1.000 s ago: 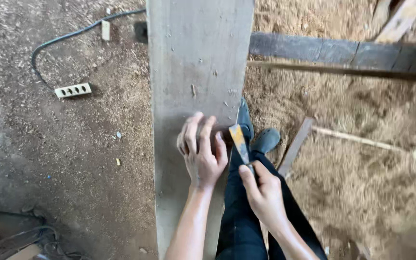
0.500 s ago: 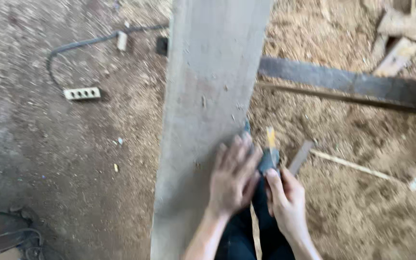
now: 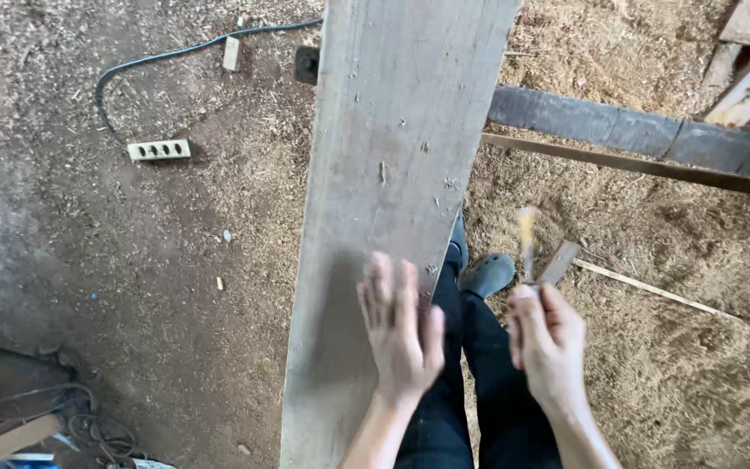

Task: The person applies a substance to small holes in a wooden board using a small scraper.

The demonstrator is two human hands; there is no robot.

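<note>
1. The floor [image 3: 132,287] is bare packed earth on the left and covered with pale sawdust on the right.
2. A wide grey plank [image 3: 392,174] runs from the near edge of the view to the far edge, a little left of centre, its face marked with small dents and specks.
3. A dark wooden beam [image 3: 618,130] lies across the sawdust at the far right, reaching out from behind the plank, with a thinner strip just along its near side.
4. The person's legs in dark trousers [image 3: 470,373] stand just right of the plank, one dark shoe [image 3: 486,274] showing beyond them.
5. The left hand [image 3: 401,334] lies flat and released on the near part of the plank, fingers spread and pointing away, close to the plank's right edge.
6. The right hand [image 3: 549,343] is off the plank, just to its right above the legs, clenched around the lower end of a small tool.
7. That tool, a narrow yellowish tool [image 3: 527,239], sticks up and away from the fist; it is blurred, so its kind cannot be told.
8. A black cable [image 3: 175,56] curves over the far left floor, and a pale socket strip [image 3: 159,149] lies near it.
9. A small offcut of wood [image 3: 232,54] rests by the cable at the far edge.
</note>
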